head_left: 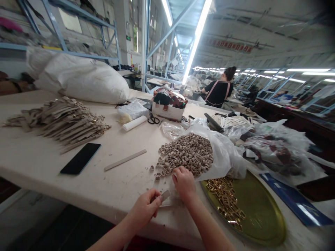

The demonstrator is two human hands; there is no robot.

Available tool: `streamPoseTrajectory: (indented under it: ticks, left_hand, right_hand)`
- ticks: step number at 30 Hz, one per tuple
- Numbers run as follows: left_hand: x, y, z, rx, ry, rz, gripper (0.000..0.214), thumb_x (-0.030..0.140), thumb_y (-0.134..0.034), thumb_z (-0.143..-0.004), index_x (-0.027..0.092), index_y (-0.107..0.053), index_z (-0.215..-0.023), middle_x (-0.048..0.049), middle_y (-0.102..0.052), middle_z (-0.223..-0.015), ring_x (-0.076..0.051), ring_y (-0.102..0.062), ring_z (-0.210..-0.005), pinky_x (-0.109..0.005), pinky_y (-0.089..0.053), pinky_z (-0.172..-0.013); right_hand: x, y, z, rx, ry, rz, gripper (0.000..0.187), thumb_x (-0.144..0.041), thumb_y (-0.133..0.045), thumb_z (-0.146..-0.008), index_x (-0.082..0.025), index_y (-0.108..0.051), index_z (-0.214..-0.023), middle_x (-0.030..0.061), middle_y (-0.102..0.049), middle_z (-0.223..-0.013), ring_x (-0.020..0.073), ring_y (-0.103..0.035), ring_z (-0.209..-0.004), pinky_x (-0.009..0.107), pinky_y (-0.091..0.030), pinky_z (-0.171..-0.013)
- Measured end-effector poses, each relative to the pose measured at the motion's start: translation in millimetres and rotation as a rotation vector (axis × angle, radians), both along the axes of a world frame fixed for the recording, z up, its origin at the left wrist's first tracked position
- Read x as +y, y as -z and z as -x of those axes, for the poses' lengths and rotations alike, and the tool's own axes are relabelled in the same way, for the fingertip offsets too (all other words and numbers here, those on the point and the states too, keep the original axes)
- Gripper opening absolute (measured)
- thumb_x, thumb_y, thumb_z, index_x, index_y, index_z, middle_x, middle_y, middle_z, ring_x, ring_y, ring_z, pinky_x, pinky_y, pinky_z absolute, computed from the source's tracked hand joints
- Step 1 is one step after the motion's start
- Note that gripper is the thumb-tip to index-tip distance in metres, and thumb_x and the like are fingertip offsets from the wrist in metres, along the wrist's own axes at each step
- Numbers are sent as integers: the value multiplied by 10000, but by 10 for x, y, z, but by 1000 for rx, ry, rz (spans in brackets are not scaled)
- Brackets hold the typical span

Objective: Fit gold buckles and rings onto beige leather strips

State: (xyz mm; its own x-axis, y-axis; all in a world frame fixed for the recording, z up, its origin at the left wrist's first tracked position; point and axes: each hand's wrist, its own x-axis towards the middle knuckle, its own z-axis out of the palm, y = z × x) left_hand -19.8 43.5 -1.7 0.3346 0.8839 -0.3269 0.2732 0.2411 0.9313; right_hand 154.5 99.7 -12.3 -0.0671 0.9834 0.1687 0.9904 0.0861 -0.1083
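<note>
Counter (119, 190) lies free from the left hand (149, 206) toward ten o'clock, until the phone (81, 158); loops (187, 153) obstruct one o'clock, the tray (261, 209) three.

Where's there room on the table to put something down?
The table is mostly bare between the loose strip and the white roll, and from that strip to the near edge, left of the left hand. It's crowded by the right hand: rings, a plastic bag, a tray of buckles.
</note>
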Motion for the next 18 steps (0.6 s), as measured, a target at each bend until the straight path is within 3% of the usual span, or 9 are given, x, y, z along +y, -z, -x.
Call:
streamPoseTrajectory:
  ticks: [5, 9, 12, 18]
  left_hand:
    - [-55, -62, 54, -8, -12, -46, 361, 540, -441, -744, 180, -453, -722, 91, -400, -409, -74, -317, -373, -200, -251, -426]
    - [-97, -51, 56, -19, -27, -37, 363, 546, -446, -741, 184, -446, -722, 97, -390, -407, -71, -314, -367, -198, -245, -421]
    - [-117, -19, 39, -25, -28, -45, 359, 544, -452, -742, 186, -441, -716, 103, -381, -398, -65, -299, -351, -197, -236, -411]
    - [-159, -9, 50, -33, -11, -49, 348, 535, -447, -745, 187, -434, -725, 107, -388, -381, -60, -280, -320, -192, -221, -376]
  right_hand:
    - [94, 70, 162, 38, 32, 13, 174, -296, -480, -840, -183, -613, -833, 71, -604, -860, 182, -559, -766, 271, -335, -655]
    - [24, 69, 86, 43, 5, 9, 168, -252, -471, -846, -196, -625, -805, 56, -608, -856, 157, -565, -764, 247, -336, -663]
    - [-73, 15, 30, 26, 5, 11, 139, -259, -523, -815, -182, -624, -761, 73, -614, -843, 187, -559, -791, 268, -335, -682]
    - [-79, -66, 144, 27, -56, -4, 104, -242, -536, -807, -207, -609, -872, 68, -604, -920, 205, -537, -872, 285, -324, -711]
